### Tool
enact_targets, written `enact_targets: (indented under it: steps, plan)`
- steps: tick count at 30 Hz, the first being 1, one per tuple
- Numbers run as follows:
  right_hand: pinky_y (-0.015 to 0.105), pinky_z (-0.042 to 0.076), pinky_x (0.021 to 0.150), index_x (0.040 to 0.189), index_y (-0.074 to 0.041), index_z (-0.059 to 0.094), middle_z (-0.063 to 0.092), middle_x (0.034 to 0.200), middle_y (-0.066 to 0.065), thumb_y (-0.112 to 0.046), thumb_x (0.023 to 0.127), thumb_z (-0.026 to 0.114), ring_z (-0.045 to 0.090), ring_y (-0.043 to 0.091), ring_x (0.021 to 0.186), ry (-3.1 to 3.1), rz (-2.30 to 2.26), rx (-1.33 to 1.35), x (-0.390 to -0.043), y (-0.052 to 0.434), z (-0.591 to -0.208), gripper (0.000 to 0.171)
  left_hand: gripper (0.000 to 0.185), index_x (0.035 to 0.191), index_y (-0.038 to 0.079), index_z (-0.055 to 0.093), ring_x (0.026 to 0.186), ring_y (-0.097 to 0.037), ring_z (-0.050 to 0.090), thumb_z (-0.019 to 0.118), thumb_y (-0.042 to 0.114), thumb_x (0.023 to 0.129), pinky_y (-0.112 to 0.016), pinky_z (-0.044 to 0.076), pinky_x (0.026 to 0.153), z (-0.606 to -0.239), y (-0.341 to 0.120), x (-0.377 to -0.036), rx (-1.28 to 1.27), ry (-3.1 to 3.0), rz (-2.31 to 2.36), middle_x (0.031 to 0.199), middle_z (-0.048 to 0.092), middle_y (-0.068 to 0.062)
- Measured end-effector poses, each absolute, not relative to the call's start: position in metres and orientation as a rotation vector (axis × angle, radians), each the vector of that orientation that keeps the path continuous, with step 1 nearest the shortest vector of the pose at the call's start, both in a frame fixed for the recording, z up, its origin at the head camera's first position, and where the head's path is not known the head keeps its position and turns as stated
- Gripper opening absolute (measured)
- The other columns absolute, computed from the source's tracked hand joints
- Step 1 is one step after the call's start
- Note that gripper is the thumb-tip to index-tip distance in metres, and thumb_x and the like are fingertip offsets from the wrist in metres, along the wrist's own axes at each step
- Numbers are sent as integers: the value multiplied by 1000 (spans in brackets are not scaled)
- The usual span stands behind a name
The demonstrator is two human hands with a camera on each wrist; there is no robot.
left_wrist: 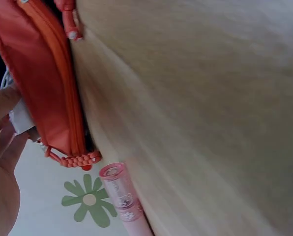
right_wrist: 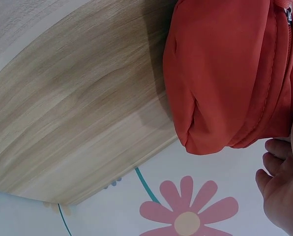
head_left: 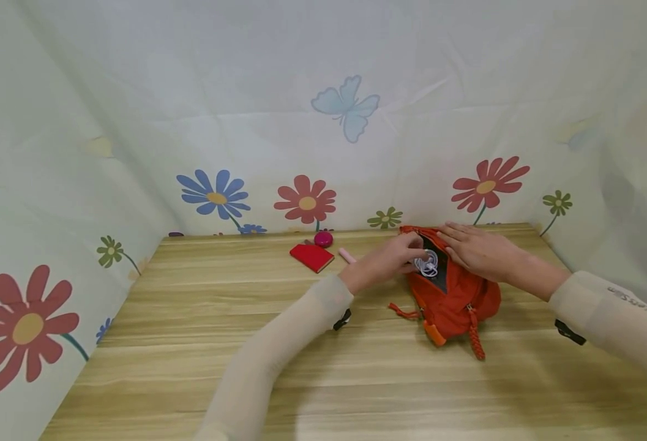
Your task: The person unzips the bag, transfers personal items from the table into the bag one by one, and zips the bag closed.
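A red zip bag with braided pulls stands towards the right of the table, its top unzipped over a dark lining. At the mouth, my left hand pinches a white block between thumb and fingers. A coiled white cable shows beside those fingers, inside the opening. My right hand holds the opposite edge of the mouth, fingers along the rim; in the right wrist view its fingers show curled by the bag's end.
Left of the bag lie a red notebook, a round magenta case and a pink tube with a clear cap. A flower-printed curtain closes off the table's back and sides.
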State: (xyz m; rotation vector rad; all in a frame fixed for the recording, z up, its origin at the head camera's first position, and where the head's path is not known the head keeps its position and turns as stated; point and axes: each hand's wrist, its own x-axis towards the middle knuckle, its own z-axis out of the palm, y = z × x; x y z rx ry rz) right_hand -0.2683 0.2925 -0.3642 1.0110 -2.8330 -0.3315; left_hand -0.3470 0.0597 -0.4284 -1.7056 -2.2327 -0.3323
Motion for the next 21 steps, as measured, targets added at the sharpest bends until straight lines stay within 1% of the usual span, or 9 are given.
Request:
enact_targets:
  steps: [2, 4, 8, 12, 15, 19, 21]
  plan:
    - [56, 37, 114, 146, 9, 48, 45, 151, 29, -20, 104, 56, 41, 45, 141, -2829, -334, 1009, -268, 293, -364, 51, 21, 117, 14, 74, 103, -20, 56, 73, 17, 96, -24, 46, 91, -431, 60, -347, -1686, -2206, -346, 114, 58, -9]
    - [56, 37, 114, 146, 9, 48, 46, 151, 28, -20, 103, 57, 41, 45, 141, -2832, -327, 1001, -269, 293, -364, 52, 21, 116, 15, 75, 100, -19, 55, 73, 17, 96, -24, 46, 88, -433, 61, -347, -1674, -2186, -355, 111, 57, -8]
    - [56, 37, 113, 145, 9, 49, 46, 151, 28, -20, 103, 58, 41, 45, 141, -2841, -314, 993, -269, 293, -365, 52, 23, 121, 14, 73, 104, -18, 58, 70, 17, 98, -21, 48, 91, -438, 65, -345, -1658, -2164, -294, 115, 60, -8]
    - [56, 37, 113, 145, 9, 49, 47, 150, 29, -20, 103, 58, 42, 45, 141, -2839, -303, 1000, -268, 292, -364, 52, 28, 128, 11, 66, 109, -16, 59, 66, 18, 101, -20, 48, 96, -442, 68, -342, -1609, -2194, -229, 120, 62, -6]
    - [56, 37, 113, 145, 8, 49, 47, 150, 28, -20, 103, 58, 42, 45, 141, -2841, -306, 998, -268, 291, -363, 52, 30, 131, 10, 63, 114, -14, 60, 64, 19, 102, -19, 47, 101, -442, 68, -340, -1586, -2227, -202, 124, 64, -4]
    - [56, 36, 114, 145, 9, 49, 46, 151, 28, -20, 103, 59, 41, 45, 141, -2842, -318, 995, -268, 292, -362, 53, 33, 134, 12, 64, 121, -15, 60, 64, 17, 102, -20, 44, 106, -439, 62, -337, -1611, -2275, -227, 130, 65, -4]
    - [57, 36, 114, 145, 9, 49, 46, 151, 28, -20, 102, 59, 41, 45, 141, -2844, -321, 996, -268, 292, -363, 52, 33, 136, 12, 64, 122, -15, 60, 62, 15, 103, -20, 44, 107, -437, 59, -336, -1611, -2327, -275, 131, 66, -4]
